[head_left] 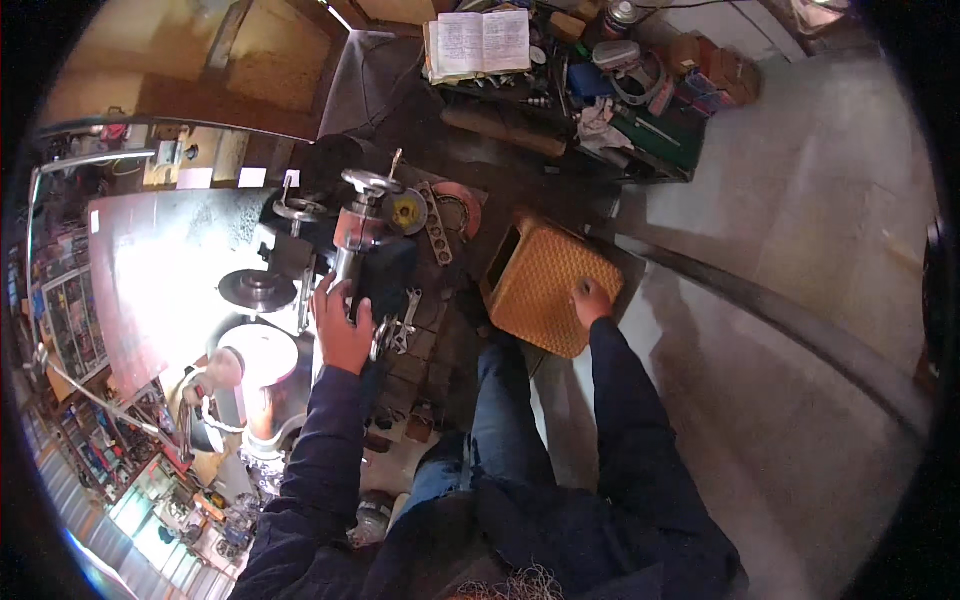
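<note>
My left hand has its fingers spread against the steel shaft below the red housing of a machine with handwheels. Left of it are a dark round disc and a brightly lit round plate. My right hand is over a yellow-tan woven-textured stool, fingers curled on something small that I cannot make out. Metal wrenches lie right of my left hand.
A bench at the top holds an open notebook, tools and boxes. A long dark bar or edge crosses the right side. A metal strip with holes lies behind the stool. Wall shelves line the left.
</note>
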`<state>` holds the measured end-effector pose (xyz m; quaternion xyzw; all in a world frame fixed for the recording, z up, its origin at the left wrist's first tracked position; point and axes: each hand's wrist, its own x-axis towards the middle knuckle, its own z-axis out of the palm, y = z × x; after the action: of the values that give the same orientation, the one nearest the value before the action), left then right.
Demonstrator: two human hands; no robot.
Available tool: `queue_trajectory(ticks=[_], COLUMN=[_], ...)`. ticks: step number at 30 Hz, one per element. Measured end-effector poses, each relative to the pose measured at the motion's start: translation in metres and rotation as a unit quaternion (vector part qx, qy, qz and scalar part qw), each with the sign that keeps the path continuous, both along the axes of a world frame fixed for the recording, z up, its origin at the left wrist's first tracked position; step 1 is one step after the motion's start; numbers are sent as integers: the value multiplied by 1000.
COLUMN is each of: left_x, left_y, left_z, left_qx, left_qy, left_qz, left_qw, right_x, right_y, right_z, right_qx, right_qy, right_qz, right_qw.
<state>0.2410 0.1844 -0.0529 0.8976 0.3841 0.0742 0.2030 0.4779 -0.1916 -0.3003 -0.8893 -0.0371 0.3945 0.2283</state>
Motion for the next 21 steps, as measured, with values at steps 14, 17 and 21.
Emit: queue_trajectory(ticks=[14, 17, 21], left_x=[338, 399, 439], left_y=[42, 60, 75], left_z=[-195, -226, -254], left_qx=[94, 194, 293], left_qy=[-43, -64, 4], left_qz=[-195, -264, -401], left_qw=[975, 943, 868], right_x=[49, 46, 52], right_y=[111, 108, 111], right_z=[-64, -73, -64], right_qx=[-104, -100, -108], right_qy=[-401, -419, -341], right_qz=[66, 61, 60], right_qw=[908, 900, 932])
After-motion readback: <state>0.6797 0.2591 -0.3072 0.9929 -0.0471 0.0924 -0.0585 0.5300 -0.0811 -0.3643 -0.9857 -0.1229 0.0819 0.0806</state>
